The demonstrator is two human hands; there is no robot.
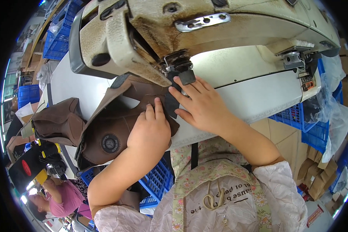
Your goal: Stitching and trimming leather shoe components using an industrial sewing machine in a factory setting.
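Note:
A brown leather bag piece (118, 127) with a round dark emblem lies on the white table of a sewing machine (143, 42). My left hand (150, 125) rests on this leather, its index and middle fingers stretched forward and the others curled under. My right hand (201, 100) lies with fingers spread beside the needle area, pressing a narrow black strip (171, 102) at the leather's edge. The fingertips of my right hand are close to the presser foot (172, 69); the machine head partly hides the needle. Neither hand grips anything.
More brown leather (62, 121) is heaped at the table's left. Blue crates (158, 179) stand below the table and at both sides, some with clear plastic bags. Cardboard pieces (317, 174) lie at the lower right. A person in a pink top (67, 199) sits at the lower left.

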